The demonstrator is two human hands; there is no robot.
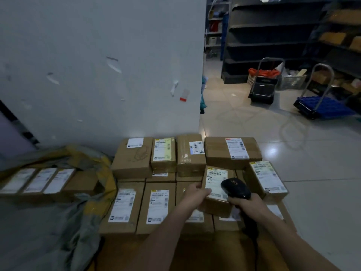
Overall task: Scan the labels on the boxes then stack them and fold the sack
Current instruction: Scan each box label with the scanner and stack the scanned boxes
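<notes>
**Scanning under way: one small box is held to the barcode scanner, and the sack is not yet folded.**

We see the left hand [196, 193] gripping the small box [214, 179] by its left edge, fingers curled round it, just above the stacked boxes [125, 207] by the wall [97, 75]. The right hand [248, 204] wraps the handle of the barcode scanner [235, 187], whose head sits over the box's label. We judge the task partly done: tiers of boxes are stacked, but three labelled boxes [39, 180] lie on the crumpled, unfolded sack [64, 231] at left. We cannot tell which labels are scanned. The print is unreadable, no beam shows, and the arms hide the pile's near edge.
</notes>
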